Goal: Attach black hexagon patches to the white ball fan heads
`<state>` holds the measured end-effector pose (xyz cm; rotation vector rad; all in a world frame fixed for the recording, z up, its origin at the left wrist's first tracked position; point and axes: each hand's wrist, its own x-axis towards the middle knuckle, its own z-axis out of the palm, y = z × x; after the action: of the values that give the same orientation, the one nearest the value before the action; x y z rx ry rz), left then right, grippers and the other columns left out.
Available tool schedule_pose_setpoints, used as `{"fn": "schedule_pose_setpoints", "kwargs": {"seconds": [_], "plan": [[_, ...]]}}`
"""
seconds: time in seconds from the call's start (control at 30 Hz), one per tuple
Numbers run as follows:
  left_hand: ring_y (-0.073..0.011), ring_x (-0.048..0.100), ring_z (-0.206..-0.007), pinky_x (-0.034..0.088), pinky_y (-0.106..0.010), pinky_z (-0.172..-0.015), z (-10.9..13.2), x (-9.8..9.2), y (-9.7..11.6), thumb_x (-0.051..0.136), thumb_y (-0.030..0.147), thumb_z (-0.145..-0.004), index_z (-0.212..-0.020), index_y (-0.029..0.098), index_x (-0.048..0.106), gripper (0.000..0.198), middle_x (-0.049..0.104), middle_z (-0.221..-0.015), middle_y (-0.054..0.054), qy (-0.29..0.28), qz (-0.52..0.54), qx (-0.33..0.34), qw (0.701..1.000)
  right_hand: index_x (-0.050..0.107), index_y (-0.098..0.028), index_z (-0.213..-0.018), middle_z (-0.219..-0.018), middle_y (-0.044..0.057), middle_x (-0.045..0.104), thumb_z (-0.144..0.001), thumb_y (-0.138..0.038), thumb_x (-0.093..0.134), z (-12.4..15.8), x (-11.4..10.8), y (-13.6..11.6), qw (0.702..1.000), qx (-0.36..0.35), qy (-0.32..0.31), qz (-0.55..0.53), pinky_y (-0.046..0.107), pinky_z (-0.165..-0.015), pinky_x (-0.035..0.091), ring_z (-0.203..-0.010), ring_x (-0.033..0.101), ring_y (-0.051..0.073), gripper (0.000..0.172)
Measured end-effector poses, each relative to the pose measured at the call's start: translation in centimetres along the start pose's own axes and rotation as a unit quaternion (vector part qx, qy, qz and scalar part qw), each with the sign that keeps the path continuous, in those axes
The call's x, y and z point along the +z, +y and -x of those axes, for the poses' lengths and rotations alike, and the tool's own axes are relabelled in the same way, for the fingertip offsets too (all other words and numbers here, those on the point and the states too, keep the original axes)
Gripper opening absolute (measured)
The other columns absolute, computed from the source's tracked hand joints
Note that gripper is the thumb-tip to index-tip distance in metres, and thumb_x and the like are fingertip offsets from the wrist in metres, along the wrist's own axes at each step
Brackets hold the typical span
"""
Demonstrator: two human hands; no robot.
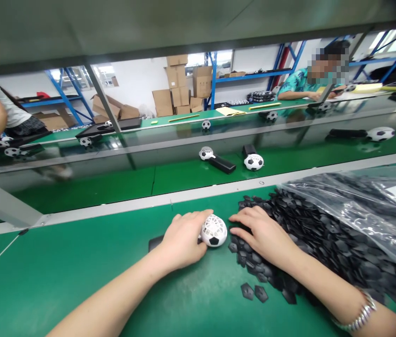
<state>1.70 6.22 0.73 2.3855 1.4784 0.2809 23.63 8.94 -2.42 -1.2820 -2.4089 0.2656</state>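
My left hand (185,238) is closed round the near side of a white football-shaped piece (214,230), which has an openwork top and one black pentagon low on its front. A black handle (155,243) shows partly behind that hand, on the green table. To the right, my right hand (259,229) rests at the left edge of a pile of black pentagon pieces (299,224), its thumb and fingers apart. Nothing is visible between those fingertips. Two loose pentagons (247,291) lie in front of the pile.
A clear plastic bag (359,201) covers the pile's right side. Beyond the metal rail (141,200), ball pieces with black handles (222,164) lie on the green conveyor (120,180). Across it, a person in a patterned shirt (294,85) sits; another stands at far left.
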Motion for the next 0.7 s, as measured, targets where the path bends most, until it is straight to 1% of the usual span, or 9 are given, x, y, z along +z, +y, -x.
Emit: {"fn": "schedule_pose_setpoints", "kwargs": {"seconds": [0.1,0.2,0.27,0.33,0.4,0.47,0.53,0.6,0.7], "plan": [[-0.0252,0.051,-0.107,0.039,-0.044,-0.088,0.1,-0.3,0.1,0.045,0.005,-0.067,-0.129,0.024,0.037,0.066,0.049,-0.130,-0.003,0.004,-0.028,0.048,0.998,0.063,-0.020,-0.092,-0.085,0.006,0.060,-0.082,-0.019,0.058,0.0,0.0,-0.7,0.999,-0.007,-0.035,0.018,0.038,-0.074,0.045,-0.085,0.051,0.024,0.011],[-0.0223,0.052,-0.104,0.036,-0.045,-0.090,0.0,-0.4,0.2,0.037,-0.004,-0.065,-0.126,0.026,0.040,0.068,0.051,-0.128,0.000,0.015,-0.049,0.088,0.995,0.061,-0.020,-0.084,-0.083,0.004,0.059,-0.083,-0.015,0.055,0.2,-0.3,-1.3,0.999,-0.001,-0.044,-0.001,0.036,-0.071,0.045,-0.083,0.051,0.023,0.007],[-0.0223,0.050,-0.107,0.032,-0.049,-0.094,0.0,-0.1,0.0,0.035,-0.006,-0.066,-0.126,0.027,0.040,0.069,0.053,-0.126,0.001,0.027,-0.054,0.088,0.994,0.058,-0.020,-0.080,-0.081,0.003,0.059,-0.084,-0.016,0.053,0.4,-0.6,-1.4,0.999,0.000,-0.037,-0.028,0.035,-0.071,0.045,-0.082,0.052,0.022,0.008],[-0.0237,0.046,-0.112,0.027,-0.053,-0.098,-0.1,0.4,-0.3,0.034,-0.007,-0.068,-0.127,0.028,0.039,0.069,0.052,-0.127,0.000,0.043,-0.063,0.082,0.994,0.055,-0.021,-0.078,-0.078,0.002,0.058,-0.085,-0.018,0.050,0.7,-0.8,-1.3,0.997,0.013,-0.033,-0.066,0.032,-0.067,0.045,-0.076,0.054,0.020,0.009],[-0.0252,0.040,-0.119,0.023,-0.055,-0.100,-0.2,0.9,-0.5,0.032,-0.007,-0.071,-0.129,0.029,0.037,0.068,0.050,-0.130,-0.001,0.054,-0.071,0.079,0.993,0.054,-0.021,-0.081,-0.080,0.002,0.060,-0.085,-0.019,0.048,0.9,-0.8,-1.2,0.993,0.037,-0.023,-0.107,0.031,-0.066,0.046,-0.073,0.056,0.018,0.008],[-0.0259,0.037,-0.123,0.022,-0.056,-0.101,-0.4,1.1,-0.7,0.031,-0.007,-0.072,-0.129,0.029,0.037,0.067,0.049,-0.131,0.000,0.053,-0.067,0.078,0.993,0.056,-0.022,-0.088,-0.086,0.002,0.062,-0.085,-0.021,0.046,1.0,-0.8,-1.0,0.990,0.047,-0.012,-0.135,0.031,-0.070,0.047,-0.078,0.058,0.018,0.010],[-0.0257,0.036,-0.123,0.023,-0.056,-0.101,-0.5,1.2,-0.8,0.031,-0.007,-0.070,-0.128,0.029,0.038,0.069,0.049,-0.130,0.002,0.046,-0.055,0.080,0.994,0.057,-0.022,-0.092,-0.092,0.003,0.063,-0.086,-0.021,0.044,1.0,-0.8,-0.9,0.988,0.041,-0.003,-0.148,0.032,-0.076,0.046,-0.085,0.059,0.019,0.014],[-0.0255,0.036,-0.124,0.022,-0.055,-0.103,-0.6,1.2,-0.9,0.031,-0.008,-0.068,-0.128,0.028,0.038,0.070,0.049,-0.130,0.003,0.043,-0.041,0.084,0.995,0.057,-0.022,-0.089,-0.088,0.002,0.063,-0.086,-0.023,0.044,1.0,-0.8,-1.0,0.986,0.044,-0.003,-0.159,0.032,-0.072,0.046,-0.081,0.059,0.019,0.014],[-0.0252,0.032,-0.126,0.017,-0.055,-0.106,-0.6,1.1,-0.9,0.035,-0.005,-0.065,-0.130,0.024,0.036,0.071,0.049,-0.130,0.000,0.039,-0.023,0.092,0.995,0.057,-0.022,-0.083,-0.084,0.002,0.061,-0.086,-0.025,0.046,1.2,-1.1,-1.7,0.980,0.042,0.002,-0.196,0.030,-0.067,0.046,-0.076,0.058,0.018,0.012]]}}
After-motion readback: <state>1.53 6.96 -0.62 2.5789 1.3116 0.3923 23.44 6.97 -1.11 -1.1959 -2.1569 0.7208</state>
